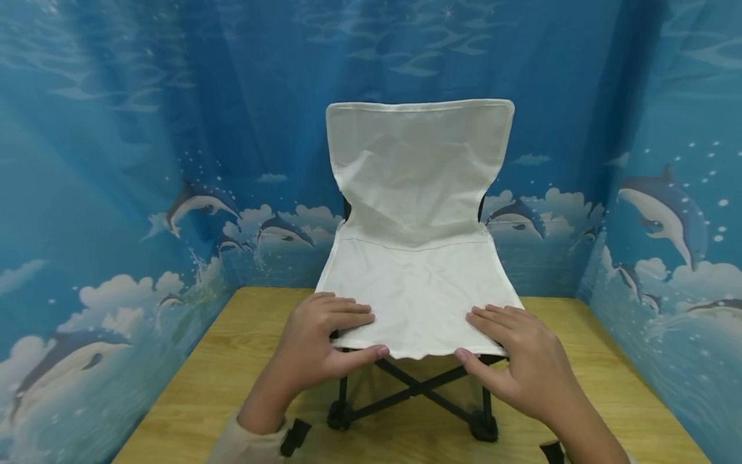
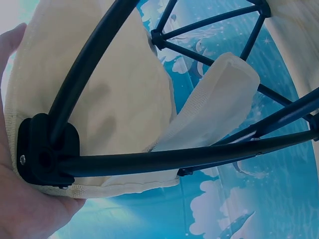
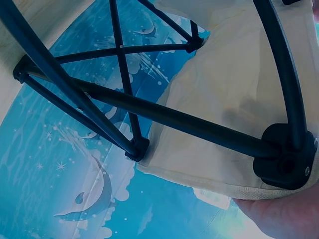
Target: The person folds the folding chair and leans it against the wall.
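Observation:
A white fabric folding chair (image 1: 414, 277) stands unfolded, facing me, its backrest (image 1: 420, 148) upright. My left hand (image 1: 327, 332) rests on the front left corner of the seat, fingers extended over the fabric and thumb along the front edge. On the front right corner lies my right hand (image 1: 516, 351) in much the same way, its thumb pointing inward. Both wrist views look from below at the seat's underside. There a black corner joint (image 2: 47, 149) sits beside the left hand, and another joint (image 3: 286, 157) is beside the right hand.
Crossed black legs (image 1: 417, 386) stand under the seat on a wood-grain tabletop (image 1: 203, 380). Blue curtains (image 1: 261, 129) printed with dolphins and clouds enclose the back and both sides. Dark straps (image 1: 295, 438) show near both wrists.

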`<state>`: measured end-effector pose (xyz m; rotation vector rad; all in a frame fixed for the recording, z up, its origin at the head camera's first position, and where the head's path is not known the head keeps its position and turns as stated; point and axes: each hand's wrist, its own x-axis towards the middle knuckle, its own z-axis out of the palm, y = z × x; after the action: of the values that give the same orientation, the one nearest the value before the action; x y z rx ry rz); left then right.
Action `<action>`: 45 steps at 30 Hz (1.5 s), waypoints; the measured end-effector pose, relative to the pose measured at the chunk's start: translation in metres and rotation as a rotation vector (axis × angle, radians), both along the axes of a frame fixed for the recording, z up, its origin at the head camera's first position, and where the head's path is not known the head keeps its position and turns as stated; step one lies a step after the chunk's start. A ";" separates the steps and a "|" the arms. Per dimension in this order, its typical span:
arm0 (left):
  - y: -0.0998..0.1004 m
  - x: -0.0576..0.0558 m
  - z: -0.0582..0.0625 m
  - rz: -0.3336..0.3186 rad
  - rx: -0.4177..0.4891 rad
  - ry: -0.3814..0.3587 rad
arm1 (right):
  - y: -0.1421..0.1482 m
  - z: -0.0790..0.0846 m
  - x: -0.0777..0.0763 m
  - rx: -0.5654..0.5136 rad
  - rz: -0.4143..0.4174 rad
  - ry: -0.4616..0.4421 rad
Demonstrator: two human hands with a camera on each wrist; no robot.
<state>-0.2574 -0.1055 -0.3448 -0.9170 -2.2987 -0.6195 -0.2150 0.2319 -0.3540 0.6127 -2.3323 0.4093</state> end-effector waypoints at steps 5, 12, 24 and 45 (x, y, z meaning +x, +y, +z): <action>0.002 -0.001 0.003 0.007 0.001 0.012 | -0.002 0.003 -0.001 -0.033 -0.003 0.001; 0.007 0.001 0.008 0.025 0.001 0.027 | -0.006 0.006 -0.001 -0.057 -0.015 0.003; 0.014 0.004 0.014 0.038 0.003 0.079 | -0.009 0.011 -0.001 -0.053 -0.036 0.012; 0.030 0.005 0.024 0.014 0.066 0.189 | -0.016 0.021 0.001 -0.071 -0.036 0.061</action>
<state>-0.2520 -0.0760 -0.3207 -0.8885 -2.1033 -0.5735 -0.2139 0.2161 -0.3331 0.5406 -2.2576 0.4489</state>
